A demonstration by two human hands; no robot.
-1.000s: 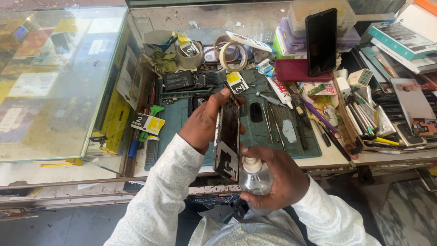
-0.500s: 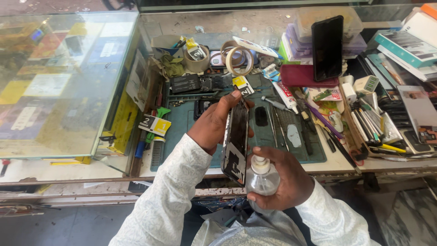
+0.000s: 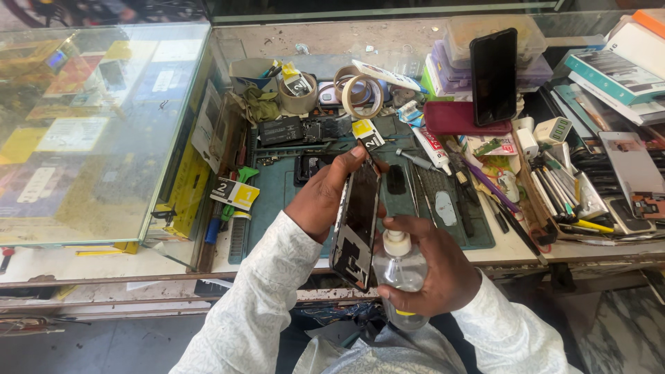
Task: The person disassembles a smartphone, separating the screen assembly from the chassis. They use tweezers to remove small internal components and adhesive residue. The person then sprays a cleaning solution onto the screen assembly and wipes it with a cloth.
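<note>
Fingers of the left hand [image 3: 320, 201] are clamping an opened phone [image 3: 357, 225] upright above the green mat [image 3: 277, 197], while the right hand [image 3: 429, 266] is gripping a small clear bottle [image 3: 400, 273] just beside it, its cap apparently on, so cleaning seems barely begun.

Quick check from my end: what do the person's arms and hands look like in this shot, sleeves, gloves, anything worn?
Both hands, the left hand and the right hand, are bare, with no gloves. No rings or watch can be made out. Both arms wear long sleeves of a whitish fabric with a fine, faint pattern; the left sleeve and the right sleeve both reach to the wrist.
</note>
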